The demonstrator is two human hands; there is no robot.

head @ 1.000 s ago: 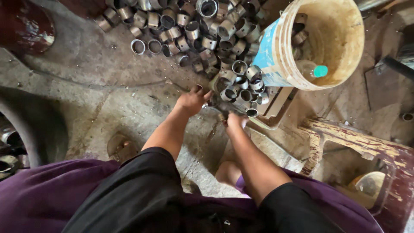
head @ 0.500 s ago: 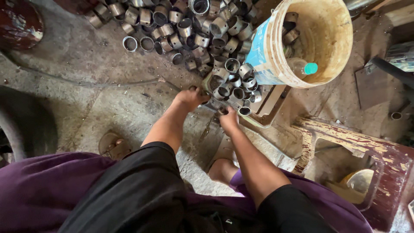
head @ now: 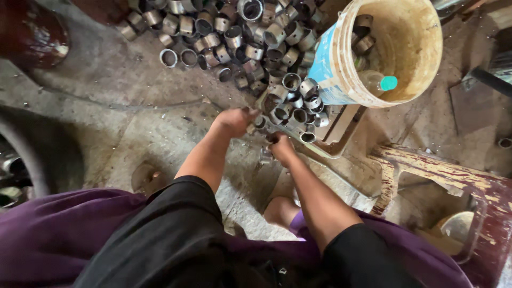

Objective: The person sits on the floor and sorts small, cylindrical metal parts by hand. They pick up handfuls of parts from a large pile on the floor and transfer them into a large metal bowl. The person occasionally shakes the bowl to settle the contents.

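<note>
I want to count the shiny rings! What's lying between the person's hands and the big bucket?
In the head view, short metal rings lie heaped between the left hand, right hand and tan bucket.

Dim workshop light, soft & diffuse, brightest at upper right: inside of the plastic bucket looks near washed-out. Metal sleeves catch small glints on rims, no hard glare. Left edge & bottom fall into deep shadow; black sleeves of the shirt lose all detail. Wide-angle lens bends the frame at edges. Centre fairly sharp; slight softness around left hand & right hand.
</note>
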